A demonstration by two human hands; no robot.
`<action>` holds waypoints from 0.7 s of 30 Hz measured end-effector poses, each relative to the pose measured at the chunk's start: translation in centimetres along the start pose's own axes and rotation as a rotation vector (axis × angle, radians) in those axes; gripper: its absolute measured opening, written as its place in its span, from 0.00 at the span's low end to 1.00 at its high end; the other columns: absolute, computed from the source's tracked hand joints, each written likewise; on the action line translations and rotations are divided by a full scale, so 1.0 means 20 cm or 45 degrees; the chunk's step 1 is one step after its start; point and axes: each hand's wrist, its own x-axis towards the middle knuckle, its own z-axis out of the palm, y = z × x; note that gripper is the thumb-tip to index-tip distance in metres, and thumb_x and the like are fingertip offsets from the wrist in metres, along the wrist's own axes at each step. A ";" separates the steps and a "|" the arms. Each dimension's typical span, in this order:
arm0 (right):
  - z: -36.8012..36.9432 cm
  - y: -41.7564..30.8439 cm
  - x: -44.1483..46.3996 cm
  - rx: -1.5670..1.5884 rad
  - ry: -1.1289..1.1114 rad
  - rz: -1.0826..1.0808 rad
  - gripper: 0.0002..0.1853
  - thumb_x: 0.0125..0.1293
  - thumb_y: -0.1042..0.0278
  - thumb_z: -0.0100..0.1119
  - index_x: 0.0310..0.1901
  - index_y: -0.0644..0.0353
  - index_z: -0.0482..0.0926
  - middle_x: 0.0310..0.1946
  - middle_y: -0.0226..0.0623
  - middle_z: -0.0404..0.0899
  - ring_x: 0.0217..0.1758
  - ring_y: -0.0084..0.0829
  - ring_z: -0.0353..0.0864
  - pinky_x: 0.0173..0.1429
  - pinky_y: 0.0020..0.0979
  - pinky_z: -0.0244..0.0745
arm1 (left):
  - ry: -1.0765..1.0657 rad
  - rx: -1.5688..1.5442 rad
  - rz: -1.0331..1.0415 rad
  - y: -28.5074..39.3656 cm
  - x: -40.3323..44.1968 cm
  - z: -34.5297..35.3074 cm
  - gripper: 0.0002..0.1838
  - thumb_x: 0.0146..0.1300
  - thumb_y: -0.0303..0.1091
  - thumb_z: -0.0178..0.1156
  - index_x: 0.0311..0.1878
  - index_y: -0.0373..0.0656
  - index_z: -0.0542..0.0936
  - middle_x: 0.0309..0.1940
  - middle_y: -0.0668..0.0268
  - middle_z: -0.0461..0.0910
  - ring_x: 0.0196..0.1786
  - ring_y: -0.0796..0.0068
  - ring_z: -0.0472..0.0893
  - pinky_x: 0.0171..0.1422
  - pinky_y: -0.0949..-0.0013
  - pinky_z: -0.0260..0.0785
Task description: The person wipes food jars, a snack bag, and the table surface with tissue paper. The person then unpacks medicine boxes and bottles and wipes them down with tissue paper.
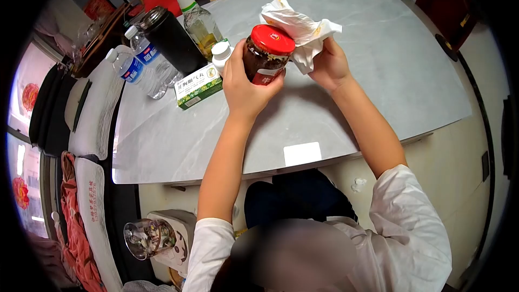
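Note:
My left hand [244,87] is wrapped round a glass jar [260,60] of dark sauce with a red lid [273,39] and a red label. The jar is held tilted above the grey table. My right hand [331,66] grips a crumpled white tissue [303,30] with yellow-orange stains. The tissue sits close against the jar's right side; whether it touches the glass I cannot tell. Part of the right fingers is hidden behind the tissue. Just left of my left hand are a white pill bottle [221,54] and a green and white medicine box [199,85].
Two water bottles [141,73], a black flask [172,40] and a glass bottle with yellowish liquid [203,30] stand at the left of the grey table [389,70]. Below on the left, a clear container [148,239] rests on a stool. Chairs line the left side.

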 end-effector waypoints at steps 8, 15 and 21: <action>-0.04 -0.04 0.00 0.232 -0.190 0.057 0.20 0.65 0.57 0.36 0.55 0.56 0.64 0.55 0.36 0.66 0.58 0.35 0.64 0.60 0.40 0.61 | -0.025 -0.216 0.029 0.01 -0.03 0.03 0.41 0.31 0.38 0.69 0.53 0.35 0.65 0.42 0.55 0.73 0.44 0.60 0.74 0.49 0.64 0.65; -0.04 -0.05 0.06 -0.782 0.384 -0.290 0.14 0.62 0.63 0.47 0.45 0.62 0.73 0.34 0.29 0.75 0.31 0.17 0.72 0.34 0.18 0.67 | -0.295 -1.184 -0.575 -0.02 -0.03 0.02 0.39 0.38 0.35 0.66 0.56 0.36 0.60 0.48 0.63 0.69 0.51 0.71 0.70 0.55 0.68 0.62; 0.08 0.03 -0.03 -1.099 0.070 -0.439 0.13 0.61 0.71 0.49 0.47 0.65 0.72 0.39 0.32 0.75 0.42 0.20 0.73 0.46 0.21 0.67 | -0.265 -1.487 -0.738 -0.02 -0.03 0.04 0.42 0.44 0.35 0.63 0.61 0.38 0.51 0.50 0.60 0.66 0.53 0.68 0.68 0.56 0.67 0.62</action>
